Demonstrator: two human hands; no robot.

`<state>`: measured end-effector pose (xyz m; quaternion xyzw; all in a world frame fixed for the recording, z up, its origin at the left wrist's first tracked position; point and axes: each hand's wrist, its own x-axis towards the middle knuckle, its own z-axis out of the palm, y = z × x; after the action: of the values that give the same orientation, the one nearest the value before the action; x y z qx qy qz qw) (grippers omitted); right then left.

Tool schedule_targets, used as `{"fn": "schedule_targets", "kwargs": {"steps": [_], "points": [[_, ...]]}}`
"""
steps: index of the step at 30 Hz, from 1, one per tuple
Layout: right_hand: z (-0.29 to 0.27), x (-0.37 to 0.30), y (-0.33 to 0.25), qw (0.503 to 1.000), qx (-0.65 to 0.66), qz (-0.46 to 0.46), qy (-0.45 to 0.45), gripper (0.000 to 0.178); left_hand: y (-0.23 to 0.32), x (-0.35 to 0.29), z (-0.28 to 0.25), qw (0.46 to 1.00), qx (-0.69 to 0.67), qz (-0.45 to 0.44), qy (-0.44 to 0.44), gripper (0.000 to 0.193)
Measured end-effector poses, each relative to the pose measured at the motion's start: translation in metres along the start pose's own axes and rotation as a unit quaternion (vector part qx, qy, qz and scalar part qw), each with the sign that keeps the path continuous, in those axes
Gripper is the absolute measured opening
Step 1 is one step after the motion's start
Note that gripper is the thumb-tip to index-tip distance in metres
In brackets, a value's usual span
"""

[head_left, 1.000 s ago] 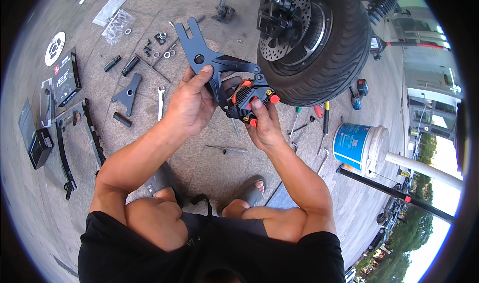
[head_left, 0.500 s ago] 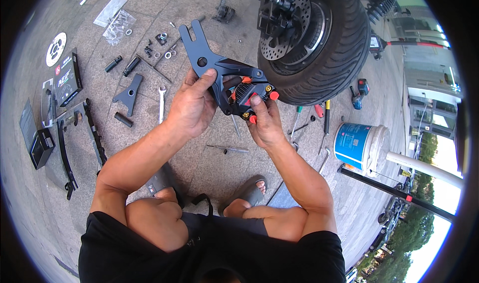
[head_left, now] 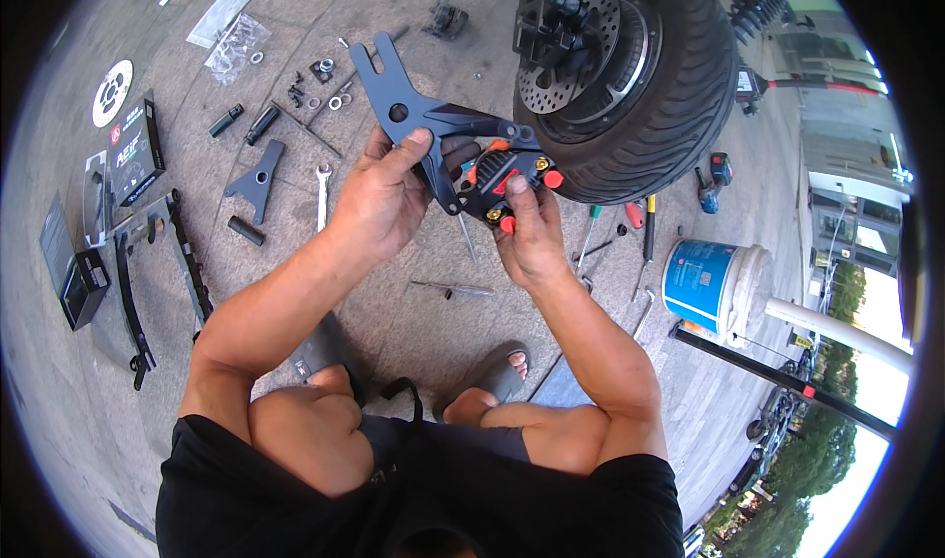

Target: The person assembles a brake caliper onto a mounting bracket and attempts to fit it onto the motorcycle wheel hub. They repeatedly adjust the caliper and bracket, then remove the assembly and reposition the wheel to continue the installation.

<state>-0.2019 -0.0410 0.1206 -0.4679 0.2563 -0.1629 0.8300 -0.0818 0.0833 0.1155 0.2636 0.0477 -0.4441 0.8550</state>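
My left hand [head_left: 379,199] grips a dark grey caliper bracket [head_left: 418,105] with a forked upper end, its thumb pressed on the face. A black brake caliper [head_left: 502,176] with red caps and orange parts is pinched in my right hand [head_left: 532,228], against the bracket's lower right arms. Whether the two are fastened together I cannot tell. Just beyond them stands a wheel [head_left: 679,95] with a drilled brake disc [head_left: 583,56]. A second, flat bracket [head_left: 258,179] lies on the paving, left of a combination wrench [head_left: 323,194].
Washers [head_left: 337,102], sockets [head_left: 261,125] and a plastic bag [head_left: 236,51] lie at the far left. Boxes [head_left: 138,155] and a black frame part [head_left: 133,307] lie further left. At right are screwdrivers [head_left: 650,228], a blue cordless tool [head_left: 714,182] and a bucket [head_left: 701,282].
The caliper has shifted slightly right and up, so its red caps stand further right. The bracket has moved a little left and up. Both hands keep their holds.
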Motion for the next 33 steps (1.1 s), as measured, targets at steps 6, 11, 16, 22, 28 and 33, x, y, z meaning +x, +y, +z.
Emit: {"fn": "schedule_targets", "kwargs": {"steps": [6, 11, 16, 22, 28, 33], "points": [[-0.008, 0.002, -0.006, 0.999, -0.032, -0.004, -0.004, 0.052, 0.01, 0.006, -0.003, 0.999, -0.019, 0.035, 0.013, 0.031], [-0.004, 0.003, 0.0, 0.998, -0.056, -0.02, -0.009, 0.053, 0.004, 0.005, -0.001, 1.0, -0.004, 0.014, 0.003, 0.034], [0.0, 0.005, -0.004, 1.0, -0.023, 0.002, 0.005, 0.046, 0.004, 0.004, 0.001, 1.0, -0.013, 0.011, -0.006, 0.035], [0.01, 0.004, -0.002, 1.0, -0.008, -0.005, 0.01, 0.043, -0.005, 0.004, 0.002, 1.0, -0.004, 0.018, -0.008, 0.036], [0.015, 0.003, -0.006, 1.0, -0.01, -0.004, -0.008, 0.044, -0.003, 0.004, 0.0, 1.0, 0.001, 0.018, -0.017, 0.037], [0.016, 0.002, -0.007, 1.0, -0.013, -0.015, -0.021, 0.043, 0.0, 0.004, 0.0, 0.998, 0.011, 0.03, -0.046, 0.038]]}}
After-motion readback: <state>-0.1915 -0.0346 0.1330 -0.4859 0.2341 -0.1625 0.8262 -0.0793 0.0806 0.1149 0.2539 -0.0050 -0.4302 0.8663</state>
